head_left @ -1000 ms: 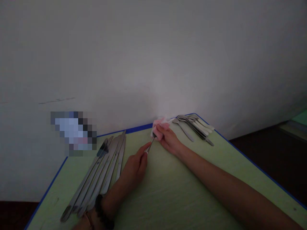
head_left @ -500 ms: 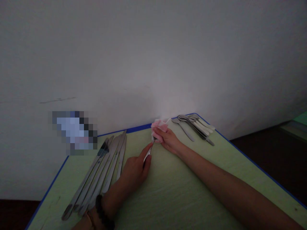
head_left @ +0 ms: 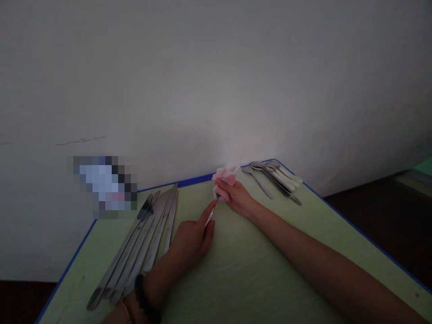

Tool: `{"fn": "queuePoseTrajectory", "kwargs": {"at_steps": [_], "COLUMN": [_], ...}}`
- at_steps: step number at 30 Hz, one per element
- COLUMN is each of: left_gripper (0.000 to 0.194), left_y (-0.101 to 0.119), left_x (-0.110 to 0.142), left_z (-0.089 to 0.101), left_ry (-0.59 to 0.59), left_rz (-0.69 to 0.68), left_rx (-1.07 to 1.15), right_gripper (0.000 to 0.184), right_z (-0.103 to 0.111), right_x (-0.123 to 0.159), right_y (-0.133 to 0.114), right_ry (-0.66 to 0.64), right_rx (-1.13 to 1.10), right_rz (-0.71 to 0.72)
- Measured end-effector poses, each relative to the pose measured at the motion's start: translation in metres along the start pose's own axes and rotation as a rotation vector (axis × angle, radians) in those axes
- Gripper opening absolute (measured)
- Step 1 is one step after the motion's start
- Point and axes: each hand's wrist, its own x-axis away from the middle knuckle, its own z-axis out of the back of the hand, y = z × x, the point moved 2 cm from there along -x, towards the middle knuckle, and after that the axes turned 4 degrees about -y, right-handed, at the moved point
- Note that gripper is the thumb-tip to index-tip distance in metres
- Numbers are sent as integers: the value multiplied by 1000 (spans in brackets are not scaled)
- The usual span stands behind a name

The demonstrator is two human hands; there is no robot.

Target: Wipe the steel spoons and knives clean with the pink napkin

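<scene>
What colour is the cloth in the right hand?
The cloth is pink and white, as the head view shows.

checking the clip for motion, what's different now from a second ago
The left hand has shifted slightly to the right, with the utensil it grips; the pink cloth in the right hand has edged slightly left. Nothing was taken up or let go. The knives and spoons lie as before.
</scene>
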Motion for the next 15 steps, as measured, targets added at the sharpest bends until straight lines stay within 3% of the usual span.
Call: {"fn": "queuePoseTrajectory", "kwargs": {"at_steps": [15], "left_gripper": [53], "left_y": [1], "left_x": [0], "left_z": [1], "left_ry": [-27], "left_rz": [2], "left_rx": [1], "right_gripper": [29], "right_z": [-2], "right_x": [1], "right_y": [-1], "right_ry": [-33], "right_rx": [5], "right_rz": [21]}}
